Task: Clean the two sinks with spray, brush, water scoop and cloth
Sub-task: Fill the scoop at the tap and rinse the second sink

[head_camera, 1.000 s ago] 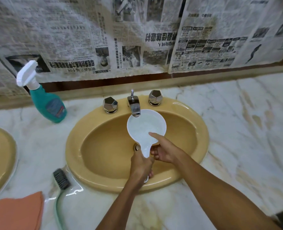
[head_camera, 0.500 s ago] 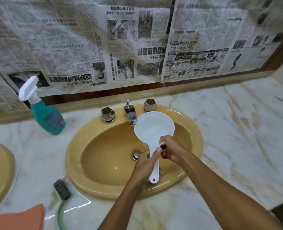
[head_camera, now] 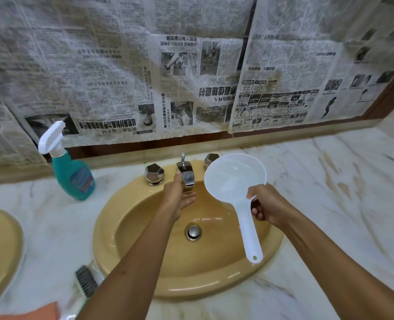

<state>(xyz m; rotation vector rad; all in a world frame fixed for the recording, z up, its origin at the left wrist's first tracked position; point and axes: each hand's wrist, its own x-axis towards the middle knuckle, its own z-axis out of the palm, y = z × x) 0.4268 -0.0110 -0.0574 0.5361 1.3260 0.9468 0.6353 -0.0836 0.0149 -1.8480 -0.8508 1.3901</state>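
Two hands are working over the near sink [head_camera: 131,239]: the right hand [head_camera: 266,207] is curling round the upper handle of the white scoop [head_camera: 235,179], just below the bowl, while the left hand [head_camera: 178,196] is reaching, fingers straight and relaxed, to the tap [head_camera: 186,176] and holding nothing. The scoop is hanging over the right half of the basin with its bowl lifted toward the back rim and its handle pointing down toward the front rim; the bowl seems to be carrying some water, though how much is hard to tell. Judging by its thin, translucent look, the scoop is probably light, stiff plastic, so its weight is likely depending almost wholly on the water inside. Wet plastic is apt to be slippery, and a grip far down the handle would be letting a filled bowl tip; holding close under the bowl, as the right hand is doing, is looking like the steadier choice. The spray bottle [head_camera: 72,179] is standing upright on the marble counter [head_camera: 329,192] to the left of the sink, well apart from both hands. The brush [head_camera: 86,280] is lying at the front left rim, and the cloth [head_camera: 29,314] is showing at the bottom edge beside the second sink [head_camera: 4,245].
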